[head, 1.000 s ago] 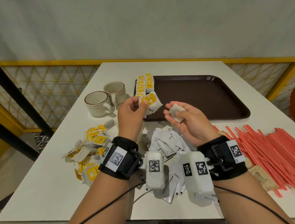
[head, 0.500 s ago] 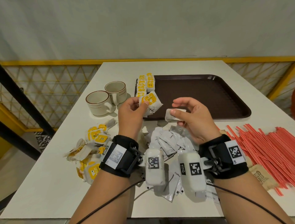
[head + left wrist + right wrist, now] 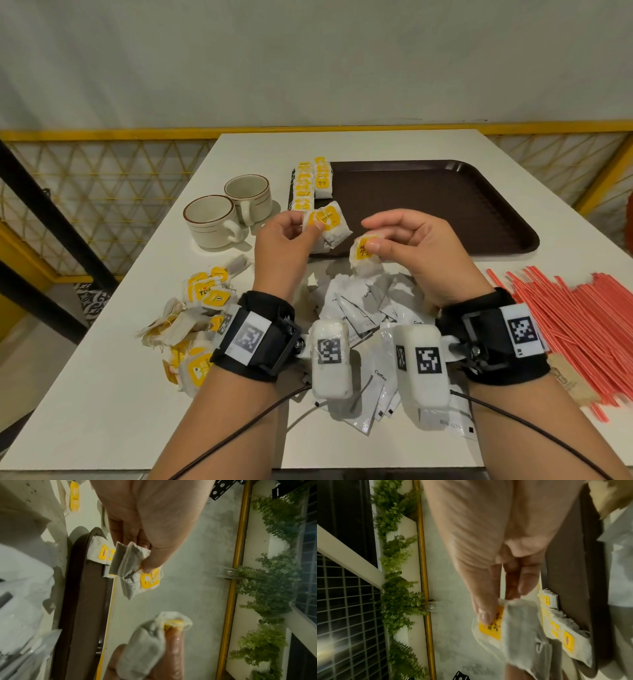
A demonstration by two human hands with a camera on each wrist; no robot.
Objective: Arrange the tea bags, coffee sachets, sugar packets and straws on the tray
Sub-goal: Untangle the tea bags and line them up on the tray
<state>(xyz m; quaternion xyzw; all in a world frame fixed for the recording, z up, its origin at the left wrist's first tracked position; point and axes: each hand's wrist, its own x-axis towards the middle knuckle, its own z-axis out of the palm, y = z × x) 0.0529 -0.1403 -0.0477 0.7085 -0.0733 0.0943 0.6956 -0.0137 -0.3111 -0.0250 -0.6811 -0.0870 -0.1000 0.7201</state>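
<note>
Two tea bags held aloft | left hand (image 3: 286, 246) pinching folded tea bags (image 3: 328, 224) at its 1 o'clock | right hand (image 3: 416, 251) pinching single tea bag (image 3: 363, 253) at its 9 o'clock | both over tray (image 3: 445, 205) near edge.

tray (image 3: 445, 205): matt brown plastic | tea bags (image 3: 322, 181): crinkled paper | cups (image 3: 212, 219): glossy ceramic
</note>
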